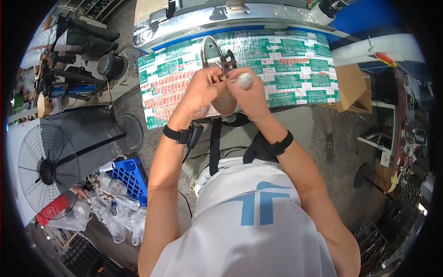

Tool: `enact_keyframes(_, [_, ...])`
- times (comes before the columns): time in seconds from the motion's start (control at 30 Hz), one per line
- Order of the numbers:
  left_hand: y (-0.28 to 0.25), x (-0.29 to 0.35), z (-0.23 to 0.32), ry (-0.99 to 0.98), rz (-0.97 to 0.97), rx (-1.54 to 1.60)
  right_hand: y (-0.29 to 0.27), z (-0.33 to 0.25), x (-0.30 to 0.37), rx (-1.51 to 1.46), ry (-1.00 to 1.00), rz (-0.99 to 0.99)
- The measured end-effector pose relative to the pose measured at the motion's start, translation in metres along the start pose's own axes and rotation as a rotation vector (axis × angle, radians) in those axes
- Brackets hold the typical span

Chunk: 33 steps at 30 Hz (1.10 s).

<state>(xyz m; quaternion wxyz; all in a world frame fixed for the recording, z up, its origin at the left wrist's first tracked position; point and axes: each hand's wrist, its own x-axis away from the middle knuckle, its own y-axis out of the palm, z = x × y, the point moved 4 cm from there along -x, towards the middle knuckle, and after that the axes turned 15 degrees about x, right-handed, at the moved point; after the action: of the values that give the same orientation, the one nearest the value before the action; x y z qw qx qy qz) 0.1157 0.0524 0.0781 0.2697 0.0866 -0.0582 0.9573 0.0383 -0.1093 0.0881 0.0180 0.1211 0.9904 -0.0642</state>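
Observation:
A brown shoe (224, 104) lies on the taped tabletop with its rounded toe toward me and its pale, greenish inside facing up at the far end. A dark brown strap (228, 60) with holes rises beside its opening. My left hand (206, 84) is closed, thumb and fingers pinching at the shoe's upper near the strap. Close against it, my right hand (249, 94) is wrapped round a hand tool (245, 81) whose rounded, whitish handle end points up. The tool's working tip is hidden between my hands.
Green-and-white printed tape covers the tabletop (295, 64), with a metal machine edge (194, 30) behind it. An open cardboard box (353, 87) stands right. At left are a floor fan (48, 171), a motor (112, 66) and a blue crate (130, 177) beside plastic bags.

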Motion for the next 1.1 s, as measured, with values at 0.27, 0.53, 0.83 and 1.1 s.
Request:
enact_keyframes(0.27, [-0.041, 0.033, 0.022, -0.040, 0.137, 0.630, -0.025, 0.005, -0.016, 0.167, 0.128, -0.316])
enact_keyframes(0.53, [-0.011, 0.049, 0.061, -0.011, -0.157, 0.210, -0.046, -0.017, -0.057, -0.398, 0.140, 0.212])
enact_keyframes(0.83, [-0.156, 0.053, 0.006, 0.056, 0.338, 0.784, -0.231, 0.005, -0.074, -0.590, 0.007, 0.573])
enact_keyframes(1.1, [-0.201, -0.023, 0.014, 0.181, 0.462, 0.796, -0.406, 0.100, -0.030, -0.782, 0.203, 0.618])
